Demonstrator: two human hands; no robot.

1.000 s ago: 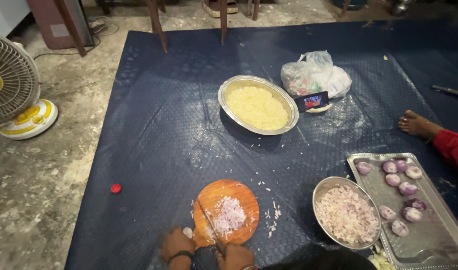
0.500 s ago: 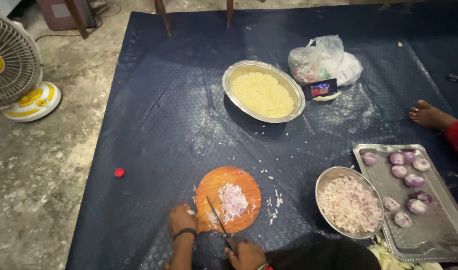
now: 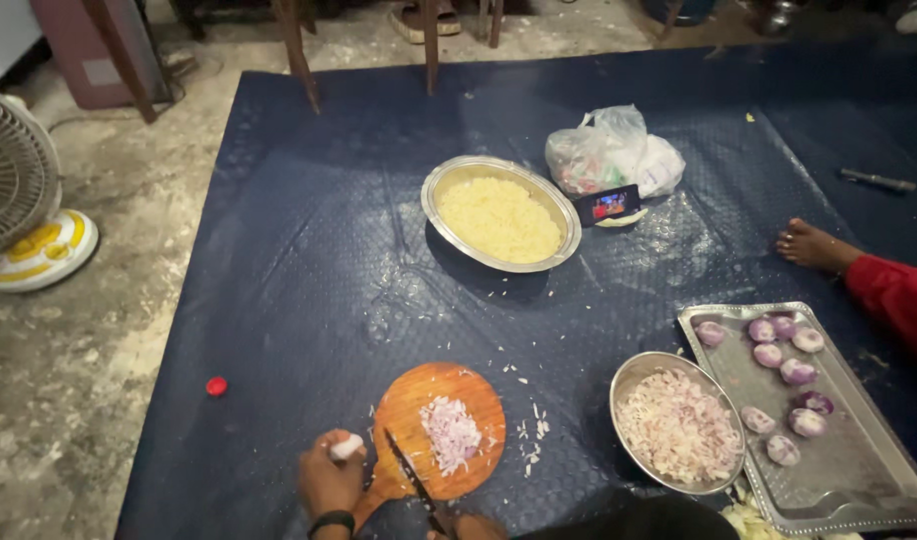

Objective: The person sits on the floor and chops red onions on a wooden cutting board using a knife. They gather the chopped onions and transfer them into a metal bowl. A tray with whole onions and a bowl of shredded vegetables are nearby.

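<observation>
The left grip (image 3: 329, 478) clenched an onion piece (image 3: 346, 447) beside the round wooden board (image 3: 434, 420); the right grip (image 3: 469, 526) grasped the knife (image 3: 411, 478) over it, near the blue mat's (image 3: 309, 250) front edge.

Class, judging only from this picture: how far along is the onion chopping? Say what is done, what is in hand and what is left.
Done: a steel bowl holds chopped onion. In hand: the left hand holds an onion piece; the right hand has a knife on the round wooden board, beside a chopped pile. Left: peeled whole onions wait on the steel tray.
</observation>
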